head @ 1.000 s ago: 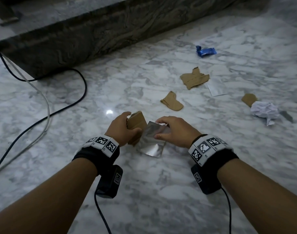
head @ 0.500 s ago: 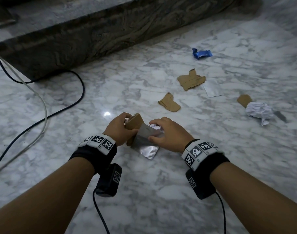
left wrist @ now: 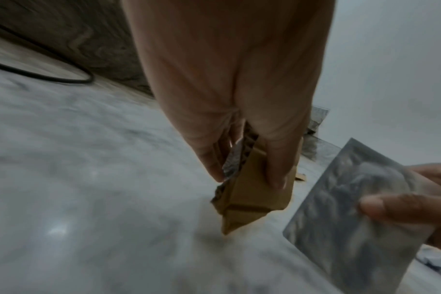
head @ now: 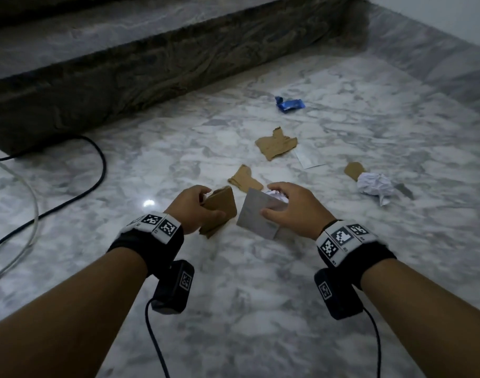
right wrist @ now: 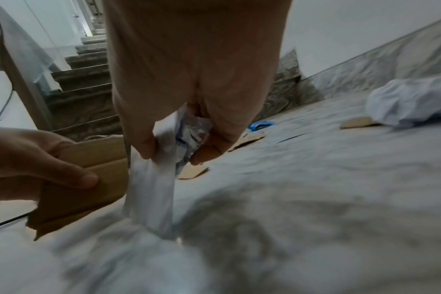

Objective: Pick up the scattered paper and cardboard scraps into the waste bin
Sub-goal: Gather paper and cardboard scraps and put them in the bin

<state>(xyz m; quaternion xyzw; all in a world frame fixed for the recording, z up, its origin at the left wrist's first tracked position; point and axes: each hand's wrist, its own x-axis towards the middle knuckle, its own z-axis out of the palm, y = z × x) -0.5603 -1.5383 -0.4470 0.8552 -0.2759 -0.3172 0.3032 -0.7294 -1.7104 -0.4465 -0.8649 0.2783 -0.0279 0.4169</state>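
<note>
My left hand (head: 203,207) grips a folded brown cardboard piece (head: 222,210) (left wrist: 249,195) just above the marble floor, thumb on its face. My right hand (head: 285,207) pinches a flat silvery-white sheet (head: 256,214) (right wrist: 156,179) together with crumpled paper (right wrist: 189,135). The two hands are close but apart. On the floor beyond lie a small cardboard scrap (head: 244,181), a larger torn cardboard piece (head: 275,144), a white slip (head: 308,159), a blue wrapper (head: 289,104), another brown scrap (head: 354,169) and a crumpled white paper ball (head: 375,185). No waste bin is in view.
A dark stone step (head: 151,72) runs across the back. A black cable (head: 91,184) and a pale cable (head: 28,203) curve over the floor at the left. A stairway (right wrist: 83,79) shows in the right wrist view.
My hands have drawn apart. The right hand now holds the silvery sheet clear of the cardboard in my left hand, where before the two were pressed together. The view has shifted slightly.
</note>
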